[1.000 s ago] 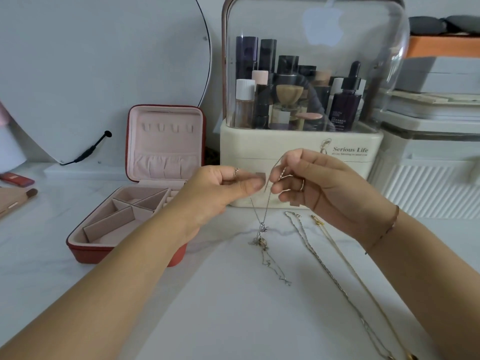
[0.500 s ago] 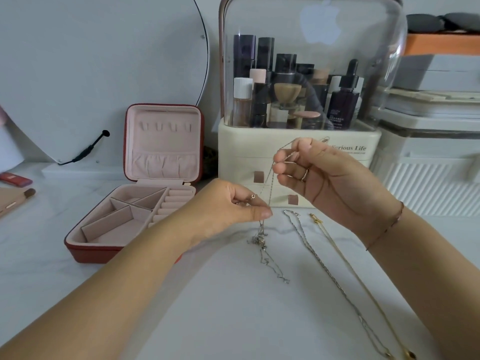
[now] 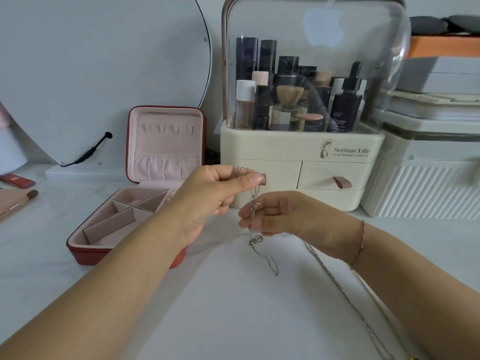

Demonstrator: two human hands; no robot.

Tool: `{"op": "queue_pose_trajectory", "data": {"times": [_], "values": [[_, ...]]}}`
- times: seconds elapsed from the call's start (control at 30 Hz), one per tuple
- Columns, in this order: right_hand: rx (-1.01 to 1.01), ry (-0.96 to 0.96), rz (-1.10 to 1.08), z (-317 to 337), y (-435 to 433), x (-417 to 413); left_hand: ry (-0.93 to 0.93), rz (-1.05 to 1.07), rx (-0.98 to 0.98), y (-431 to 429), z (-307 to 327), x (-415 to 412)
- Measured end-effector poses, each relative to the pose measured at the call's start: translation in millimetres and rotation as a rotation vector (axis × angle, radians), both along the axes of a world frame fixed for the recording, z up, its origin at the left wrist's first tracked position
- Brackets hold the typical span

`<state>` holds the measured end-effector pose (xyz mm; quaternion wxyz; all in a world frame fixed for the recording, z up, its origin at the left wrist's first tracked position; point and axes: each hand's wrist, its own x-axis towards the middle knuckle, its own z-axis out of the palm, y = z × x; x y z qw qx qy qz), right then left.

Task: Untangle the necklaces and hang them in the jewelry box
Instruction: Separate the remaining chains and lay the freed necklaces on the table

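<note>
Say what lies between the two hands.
In the head view, only a short stretch of the silver necklace, hanging from the left hand down into the right hand.

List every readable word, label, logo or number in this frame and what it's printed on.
"Serious Life": front of the cream cosmetic organizer.
Line under it: too small to read.
Label on the dark dropper bottle: blurred, unreadable.
Apple-shaped mark on the clear lid: no words.

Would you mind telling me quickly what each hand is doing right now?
Left hand: pinches the silver necklace near its top.
Right hand: pinches the same necklace lower down.
</note>
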<state>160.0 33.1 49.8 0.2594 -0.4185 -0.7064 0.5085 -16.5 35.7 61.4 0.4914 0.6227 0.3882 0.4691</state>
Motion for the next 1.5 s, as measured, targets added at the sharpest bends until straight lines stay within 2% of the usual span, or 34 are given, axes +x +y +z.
{"op": "queue_pose_trajectory", "data": {"times": [0.13,0.37,0.53,0.63,0.7,0.77,0.97,1.03,1.17,1.37,1.5], "values": [[-0.018,0.095,-0.009,3.4,-0.7,0.2,-0.061,0.036,-0.001,5.0,-2.1,-1.5],[-0.188,0.234,-0.062,7.6,0.5,6.3,-0.128,0.078,-0.013,7.6,-2.7,-4.4],[-0.233,0.141,-0.102,9.1,1.7,12.2,-0.145,0.123,-0.011,11.1,-4.0,-7.2],[-0.166,0.005,-0.136,11.8,2.5,17.3,-0.131,0.167,0.006,13.6,-3.6,-9.9],[-0.095,-0.071,-0.175,13.4,2.8,19.3,-0.08,0.2,0.013,14.5,-4.2,-11.2],[-0.055,-0.059,-0.212,15.4,2.6,20.5,0.031,0.254,0.025,14.0,-5.0,-11.7],[0.002,0.065,-0.282,21.1,0.4,23.4,0.53,0.416,0.23,10.4,-14.3,-8.5],[0.051,-0.012,-0.294,19.4,1.7,22.7,0.604,0.451,0.24,10.7,-16.0,-7.2],[0.311,-0.379,-0.281,6.9,8.8,20.4,0.646,0.515,0.258,11.7,-15.9,-6.8],[0.471,-0.651,-0.267,2.9,8.2,24.5,0.647,0.556,0.267,11.4,-15.0,-8.0],[0.502,-0.718,-0.269,1.3,10.6,25.3,0.673,0.528,0.284,8.6,-16.7,-4.6]]}}
